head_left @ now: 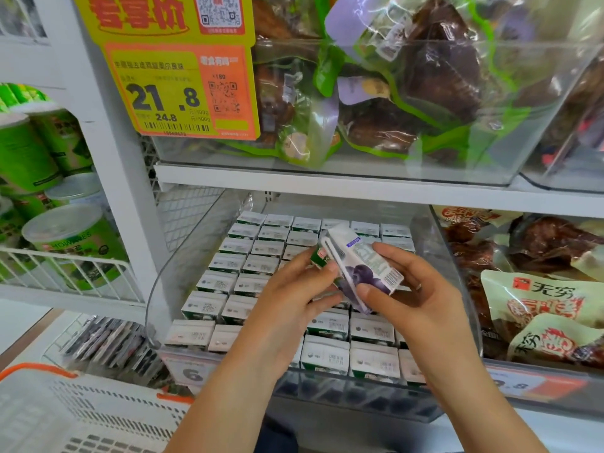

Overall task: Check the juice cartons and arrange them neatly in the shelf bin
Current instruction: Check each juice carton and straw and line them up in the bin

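A small white juice carton point(361, 264) with purple berries printed on it and a straw on its side is held tilted above the clear shelf bin point(163, 282). My left hand point(287, 295) pinches its left end. My right hand point(415, 292) grips its right side, thumb underneath. Below, several rows of upright cartons point(248, 256) fill the bin, white tops facing up. Part of the middle rows is hidden behind my hands.
A clear bin of bagged snacks point(392, 103) sits on the shelf above, with a yellow price tag point(176, 89) at its left. Packaged meat snacks point(539, 289) fill the bin at right. Green canisters point(49, 178) stand at left. An orange-rimmed white basket point(81, 413) is at lower left.
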